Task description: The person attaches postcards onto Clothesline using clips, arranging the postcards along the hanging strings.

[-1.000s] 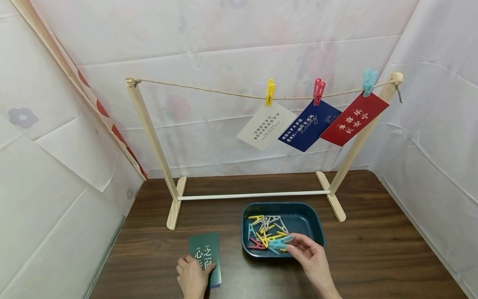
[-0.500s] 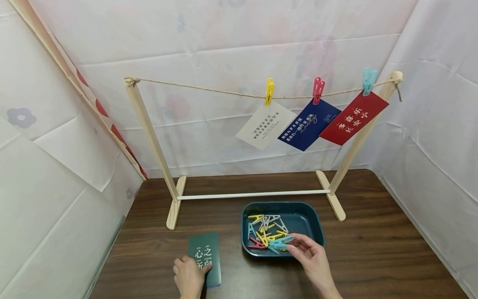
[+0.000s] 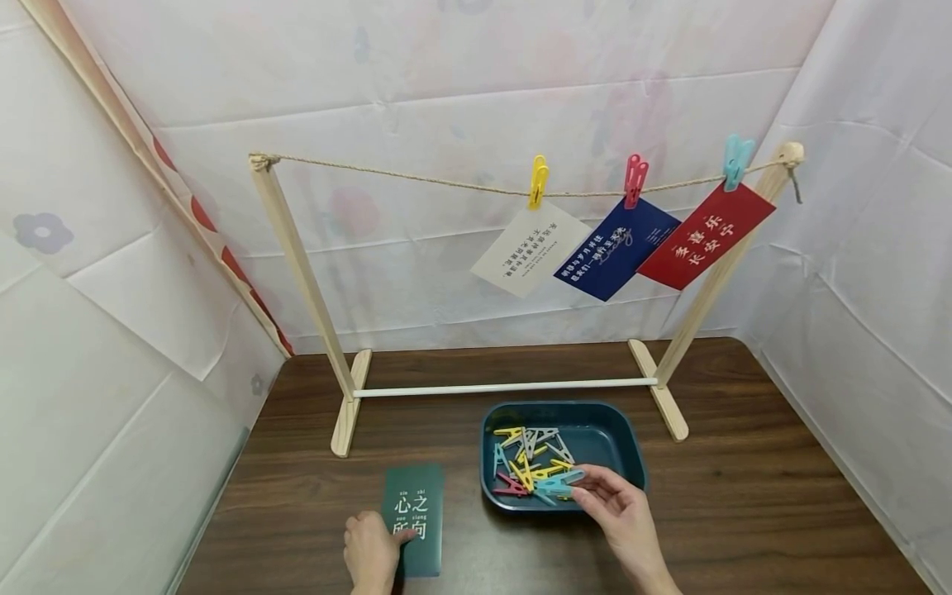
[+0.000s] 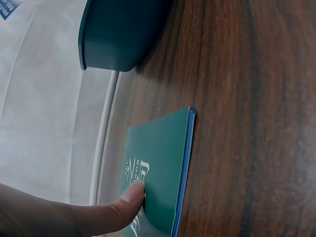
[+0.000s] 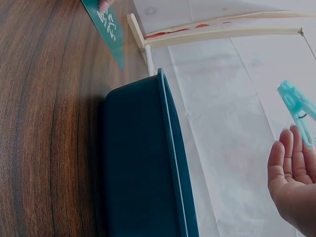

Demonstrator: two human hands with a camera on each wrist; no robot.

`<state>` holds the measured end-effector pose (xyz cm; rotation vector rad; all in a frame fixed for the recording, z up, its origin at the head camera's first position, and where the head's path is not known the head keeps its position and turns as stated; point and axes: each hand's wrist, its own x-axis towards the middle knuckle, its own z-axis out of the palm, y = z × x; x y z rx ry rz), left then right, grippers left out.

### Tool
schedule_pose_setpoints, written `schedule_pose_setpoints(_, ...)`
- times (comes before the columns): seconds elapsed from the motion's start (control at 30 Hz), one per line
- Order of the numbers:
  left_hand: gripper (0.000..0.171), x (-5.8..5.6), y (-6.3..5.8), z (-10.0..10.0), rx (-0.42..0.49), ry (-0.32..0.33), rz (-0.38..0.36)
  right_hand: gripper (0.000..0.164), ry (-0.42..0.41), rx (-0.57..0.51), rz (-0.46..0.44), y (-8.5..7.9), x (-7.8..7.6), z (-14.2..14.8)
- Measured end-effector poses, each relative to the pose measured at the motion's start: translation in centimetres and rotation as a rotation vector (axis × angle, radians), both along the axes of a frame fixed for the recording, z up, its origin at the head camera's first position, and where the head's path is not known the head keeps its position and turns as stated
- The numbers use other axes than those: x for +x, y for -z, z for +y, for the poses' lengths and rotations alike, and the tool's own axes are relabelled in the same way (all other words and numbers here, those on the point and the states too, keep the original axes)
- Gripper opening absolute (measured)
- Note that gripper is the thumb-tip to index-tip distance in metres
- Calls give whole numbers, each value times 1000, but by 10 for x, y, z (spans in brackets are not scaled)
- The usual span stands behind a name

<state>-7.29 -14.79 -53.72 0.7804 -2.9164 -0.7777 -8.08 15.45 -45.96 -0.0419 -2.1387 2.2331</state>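
A green card [image 3: 421,516] with white lettering lies at the table's near left, on top of what looks like a small stack with a blue edge. My left hand [image 3: 370,549] grips it by its left side, the thumb [image 4: 129,197] across its face; the other fingers are mostly hidden. Over the near right of a dark teal tray [image 3: 621,459], my right hand [image 3: 617,512] pinches a light blue clothespin [image 3: 556,484] between thumb and fingertips. In the right wrist view that clothespin [image 5: 296,106] stands above the tray's rim. Several yellow, grey, red and blue clothespins [image 3: 526,463] lie in the tray.
Behind the tray stands a wooden frame [image 3: 301,273] with a twine line [image 3: 402,175]. From it hang a cream card [image 3: 530,252], a navy card [image 3: 613,252] and a red card [image 3: 705,238], each clipped by one clothespin. A white bar [image 3: 506,387] joins the frame's feet.
The green card has shifted slightly right and turned straighter, while my left hand has slid a little left and down over it. My right hand and its clothespin have stayed still.
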Motion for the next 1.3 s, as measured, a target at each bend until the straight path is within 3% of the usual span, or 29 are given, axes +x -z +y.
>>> schedule_pose_setpoints(0.37,51,-4,-2,-9,64,16,-53,29,11,10,-15,0,0,1)
schedule_pose_setpoints(0.7,30,-2,-3,-17,103,58,107,23,-40,-27,96,0,-2,5)
schedule_pose_setpoints(0.8,25,-2,-5,-18,129,54,119,22,-56,-25,110,-1,-4,7)
schedule_pose_setpoints(1.1,24,-6,-16,-15,219,-21,48,26,-103,-18,110,-6,-7,11)
schedule_pose_setpoints(1.3,23,-5,-21,-14,261,-25,46,25,-158,10,158,-11,-11,13)
